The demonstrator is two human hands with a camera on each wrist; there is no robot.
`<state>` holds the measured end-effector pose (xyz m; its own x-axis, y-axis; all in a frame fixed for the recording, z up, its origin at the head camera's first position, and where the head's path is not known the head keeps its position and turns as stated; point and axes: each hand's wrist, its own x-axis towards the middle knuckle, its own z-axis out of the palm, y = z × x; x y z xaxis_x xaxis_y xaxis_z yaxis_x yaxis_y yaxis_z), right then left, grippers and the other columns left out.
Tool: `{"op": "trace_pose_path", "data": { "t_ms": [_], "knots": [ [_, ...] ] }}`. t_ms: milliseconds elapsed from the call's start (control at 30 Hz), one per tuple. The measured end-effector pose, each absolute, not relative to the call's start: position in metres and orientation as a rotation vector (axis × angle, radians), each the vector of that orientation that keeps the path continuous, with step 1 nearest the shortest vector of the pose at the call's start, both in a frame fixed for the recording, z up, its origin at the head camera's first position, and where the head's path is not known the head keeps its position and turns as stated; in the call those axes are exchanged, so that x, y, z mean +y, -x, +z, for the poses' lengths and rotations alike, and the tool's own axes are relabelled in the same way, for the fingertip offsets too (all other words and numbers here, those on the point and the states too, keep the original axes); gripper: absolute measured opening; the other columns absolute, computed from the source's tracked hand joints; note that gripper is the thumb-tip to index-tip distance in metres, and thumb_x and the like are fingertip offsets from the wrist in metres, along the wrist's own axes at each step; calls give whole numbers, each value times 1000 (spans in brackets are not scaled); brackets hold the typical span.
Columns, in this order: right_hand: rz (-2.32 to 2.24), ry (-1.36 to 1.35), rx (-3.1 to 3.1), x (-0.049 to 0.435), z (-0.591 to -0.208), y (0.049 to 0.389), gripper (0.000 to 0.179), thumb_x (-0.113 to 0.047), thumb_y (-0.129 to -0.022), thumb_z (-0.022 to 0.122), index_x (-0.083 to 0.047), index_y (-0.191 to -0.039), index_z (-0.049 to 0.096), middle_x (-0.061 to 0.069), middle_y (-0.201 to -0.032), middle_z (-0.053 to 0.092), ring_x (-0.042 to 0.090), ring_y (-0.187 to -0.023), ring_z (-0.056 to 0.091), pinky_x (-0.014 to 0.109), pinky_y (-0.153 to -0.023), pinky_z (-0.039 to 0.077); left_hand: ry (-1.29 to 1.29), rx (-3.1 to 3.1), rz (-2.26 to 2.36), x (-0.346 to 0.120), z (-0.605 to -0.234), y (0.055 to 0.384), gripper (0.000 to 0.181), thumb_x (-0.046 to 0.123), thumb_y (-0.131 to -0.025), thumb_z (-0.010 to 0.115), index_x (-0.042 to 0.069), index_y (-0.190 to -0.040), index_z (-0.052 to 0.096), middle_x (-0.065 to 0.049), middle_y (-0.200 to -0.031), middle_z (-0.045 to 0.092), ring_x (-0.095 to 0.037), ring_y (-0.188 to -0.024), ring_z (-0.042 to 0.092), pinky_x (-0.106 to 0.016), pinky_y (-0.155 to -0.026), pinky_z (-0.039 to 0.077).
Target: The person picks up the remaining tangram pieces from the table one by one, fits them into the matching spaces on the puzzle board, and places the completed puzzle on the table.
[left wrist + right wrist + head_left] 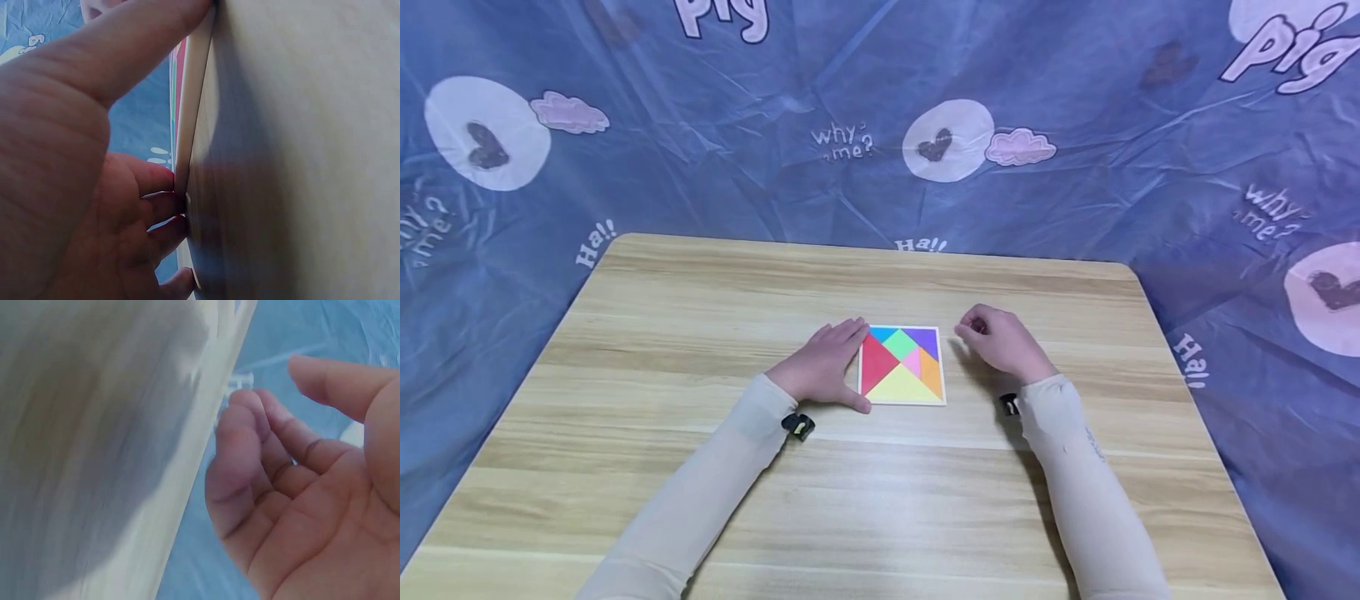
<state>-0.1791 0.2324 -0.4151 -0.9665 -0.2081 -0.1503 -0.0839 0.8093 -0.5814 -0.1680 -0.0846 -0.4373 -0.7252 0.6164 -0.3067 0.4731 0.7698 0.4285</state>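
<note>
A tangram puzzle (pixel 901 365) of coloured pieces in a pale square tray lies on the wooden table. My left hand (pixel 827 364) spans its left side, the thumb by the near left corner and the fingers by the far left corner. From the left wrist view, the tray's pale edge (pixel 195 100) runs between the thumb and the other fingers. Just right of the puzzle, apart from it, my right hand (pixel 1000 340) hovers over the table. Its fingers (pixel 237 450) are loosely bent, the thumb stands away from them, and nothing shows between them.
The wooden table (pixel 880 500) extends on all sides of the puzzle. Behind and beside it hangs a blue printed cloth (pixel 737 167). A small black device is worn on each wrist, over pale sleeves (pixel 715 483).
</note>
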Motion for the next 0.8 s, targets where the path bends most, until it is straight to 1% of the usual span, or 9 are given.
{"op": "trace_pose_path", "data": {
  "t_ms": [67,133,233,333,533,800],
  "knots": [
    [-879,247,2785,238,-415,177,20,-24,-103,64,-6,-108,70,8,-93,68,24,-84,60,40,-80,50,-823,2529,452,-86,-437,168,133,70,-73,82,5,-166,12,-10,-174,11,-26,-160,7,-44,-130,5],
    [-868,295,2768,238,-418,175,20,-21,-103,64,-4,-110,71,8,-95,69,24,-87,62,42,-83,52,-823,2527,452,-87,-437,167,133,70,-73,82,4,-166,11,-10,-174,10,-26,-160,7,-44,-130,5],
    [-850,404,2722,233,-420,172,24,-18,-103,64,-1,-119,71,10,-104,71,24,-94,64,45,-90,53,-825,2521,457,-88,-437,168,134,71,-73,82,4,-166,11,-10,-174,9,-26,-161,6,-45,-130,5],
    [-841,502,2685,227,-420,170,33,-15,-102,65,3,-130,66,12,-109,69,25,-98,63,46,-92,53,-821,2509,468,-89,-437,170,136,71,-72,82,5,-166,8,-10,-174,7,-25,-161,4,-44,-130,4],
    [-788,535,2658,221,-418,168,46,-12,-100,66,6,-141,56,12,-104,60,25,-95,55,42,-87,49,-773,2480,459,-94,-431,172,139,71,-71,83,3,-165,6,-11,-174,3,-26,-161,2,-39,-130,8],
    [-721,542,2645,218,-418,167,51,-15,-100,65,1,-147,53,11,-101,55,23,-90,51,39,-82,46,-800,2485,407,-97,-424,173,134,66,-73,84,0,-164,12,-15,-173,5,-30,-160,4,-41,-130,11]
  ]
}}
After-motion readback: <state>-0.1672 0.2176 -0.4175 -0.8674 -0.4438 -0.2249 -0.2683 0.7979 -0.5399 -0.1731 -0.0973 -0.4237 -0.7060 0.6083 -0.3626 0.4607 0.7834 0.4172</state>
